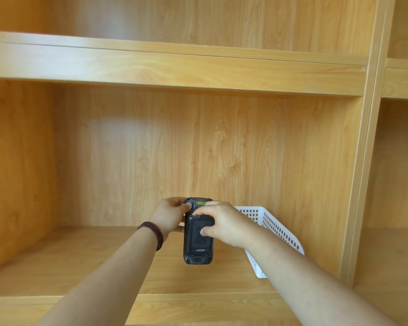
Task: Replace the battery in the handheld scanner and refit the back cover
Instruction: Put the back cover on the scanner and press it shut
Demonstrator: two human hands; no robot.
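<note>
A black handheld scanner (198,231) is held upright in front of a wooden shelf unit (198,67), with its back turned toward the camera and its lower end just above the shelf board (80,267). The word "urovo" is printed low on the back cover (200,241), which is seen lying against the rear of the scanner; whether it is fully latched cannot be told. A small yellow label is visible near the top of the device.

The scanner's upper left edge is gripped by the left hand (171,218), whose fingers are curled round the side and whose thumb is laid on the top corner. A dark red beaded bracelet (152,232) is worn on the left wrist.

The right hand (224,223) is placed over the scanner's right side. Its grip is closed on the device: the thumb is pressed on the textured middle of the back cover, and the forefinger is bent over the cover's upper edge.

A white perforated plastic basket (276,229) is seen on the shelf board behind the right forearm, tilted, partly hidden by the arm. Its contents cannot be made out.
</note>
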